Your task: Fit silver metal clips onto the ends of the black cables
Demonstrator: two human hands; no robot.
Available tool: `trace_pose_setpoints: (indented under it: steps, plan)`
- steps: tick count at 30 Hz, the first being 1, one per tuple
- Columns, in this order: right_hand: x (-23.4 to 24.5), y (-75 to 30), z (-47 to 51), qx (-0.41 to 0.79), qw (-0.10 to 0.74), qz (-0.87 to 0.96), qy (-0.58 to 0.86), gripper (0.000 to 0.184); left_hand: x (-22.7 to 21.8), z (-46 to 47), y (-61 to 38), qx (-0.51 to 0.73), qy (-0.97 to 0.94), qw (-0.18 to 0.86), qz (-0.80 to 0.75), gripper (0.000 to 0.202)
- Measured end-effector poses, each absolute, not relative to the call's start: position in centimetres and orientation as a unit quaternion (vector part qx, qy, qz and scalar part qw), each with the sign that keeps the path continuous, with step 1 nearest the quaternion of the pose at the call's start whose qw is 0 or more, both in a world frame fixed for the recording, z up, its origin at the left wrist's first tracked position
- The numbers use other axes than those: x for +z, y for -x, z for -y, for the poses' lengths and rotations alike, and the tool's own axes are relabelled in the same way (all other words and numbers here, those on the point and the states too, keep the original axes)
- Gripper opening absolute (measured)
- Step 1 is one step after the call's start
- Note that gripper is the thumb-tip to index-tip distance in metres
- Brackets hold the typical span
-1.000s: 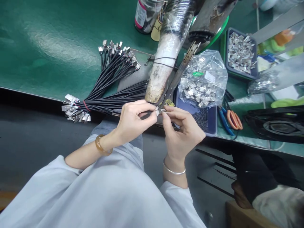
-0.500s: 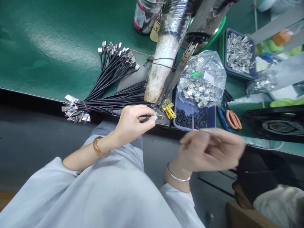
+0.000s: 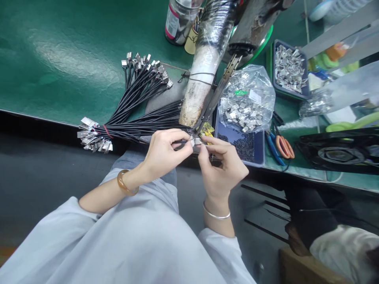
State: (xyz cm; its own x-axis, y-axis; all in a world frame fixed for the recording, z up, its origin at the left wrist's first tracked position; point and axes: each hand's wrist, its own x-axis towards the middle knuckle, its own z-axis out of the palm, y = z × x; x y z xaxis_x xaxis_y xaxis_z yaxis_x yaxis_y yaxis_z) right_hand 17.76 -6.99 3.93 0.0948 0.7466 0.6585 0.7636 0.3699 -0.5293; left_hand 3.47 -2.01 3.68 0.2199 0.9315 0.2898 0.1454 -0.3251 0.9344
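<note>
My left hand is closed in a pinch at the table's front edge, on the end of a black cable whose length is mostly hidden by the fingers. A small silver USB connector sits between my two hands at that cable end. From the other side, the thumb and index finger of my right hand close on the connector's right end. A bundle of black cables, tied with a red band and tipped with metal connectors, lies to the left of and behind my left hand. Just beyond the fingertips stands a dark metal guide rail.
A white wrapped machine arm comes down close behind my hands. On the right are a blue bin with small black parts, a clear bag of metal shells, a tray of shells, and pliers. A person sits at lower right.
My right hand has moved left from in front of the blue bin to the connector and now pinches it. My left hand has stayed nearly in place.
</note>
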Motion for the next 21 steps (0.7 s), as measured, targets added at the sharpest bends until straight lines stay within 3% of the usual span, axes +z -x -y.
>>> trace_pose_setpoints:
  steps: [21]
  plan:
    - [4.9, -17.9, 5.8, -0.019, 0.455, 0.693, 0.558, 0.015, 4.0, 1.8, -3.8, 0.465, -0.620, 0.458, -0.435, 0.015]
